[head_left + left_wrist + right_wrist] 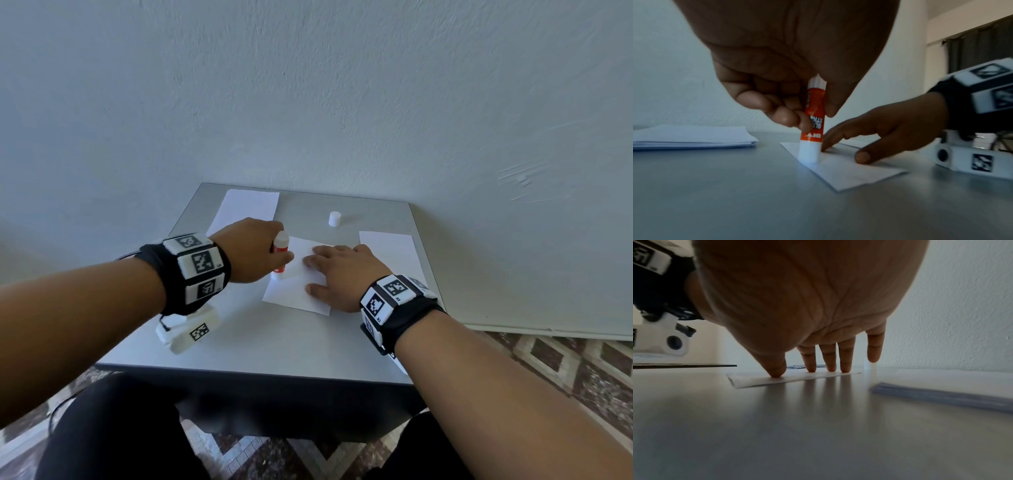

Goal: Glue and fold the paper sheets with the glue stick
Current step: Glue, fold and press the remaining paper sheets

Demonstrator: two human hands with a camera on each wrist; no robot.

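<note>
A white paper sheet [294, 284] lies in the middle of the grey table [257, 335]. My left hand [255, 255] grips an orange and white glue stick [281, 251] upright, its tip pressed down on the sheet's left edge [809, 160]. The thumb and fingers [785, 118] pinch the stick's orange label [815, 112]. My right hand [337, 272] lies flat on the right part of the sheet, straight fingertips [810, 369] pressing the paper [793, 378] down. The little finger [873, 352] hovers off the table.
A stack of white sheets [246, 209] lies at the back left, another stack [388, 251] at the right beside my right hand. The white glue cap [334, 219] stands at the back centre. The table is against a pale wall; patterned floor lies below.
</note>
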